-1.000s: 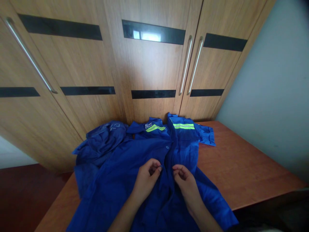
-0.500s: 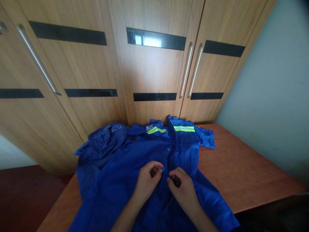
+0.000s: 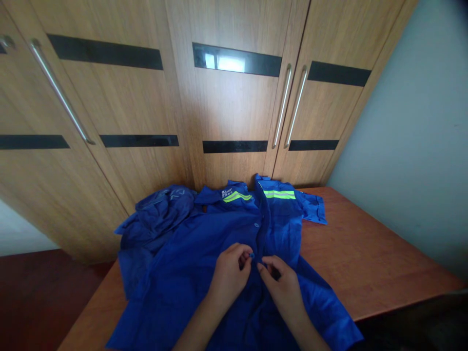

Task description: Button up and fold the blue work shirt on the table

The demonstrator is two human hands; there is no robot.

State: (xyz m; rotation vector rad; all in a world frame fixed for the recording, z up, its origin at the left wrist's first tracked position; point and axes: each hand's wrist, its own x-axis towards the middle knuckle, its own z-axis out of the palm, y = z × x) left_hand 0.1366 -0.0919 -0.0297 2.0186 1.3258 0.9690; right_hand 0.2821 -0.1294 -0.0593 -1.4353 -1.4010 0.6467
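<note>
A blue work shirt point(image 3: 204, 253) with yellow-green reflective stripes lies spread front-up on a reddish wooden table point(image 3: 365, 258). My left hand point(image 3: 231, 275) pinches the left edge of the shirt's front opening, with a blue button point(image 3: 251, 255) at its fingertips. My right hand point(image 3: 283, 285) pinches the right edge of the opening just beside it. The two hands almost touch at the middle of the shirt. A fastened button point(image 3: 256, 225) shows higher up the placket.
A second blue garment point(image 3: 157, 214) lies bunched at the table's back left, partly under the shirt. Wooden wardrobe doors point(image 3: 226, 107) with long metal handles stand right behind the table. A pale wall point(image 3: 413, 146) runs along the right side.
Both hands have closed in on each other at the placket, bringing the two shirt edges together around the button. The view shifted slightly; the shirt lies as before.
</note>
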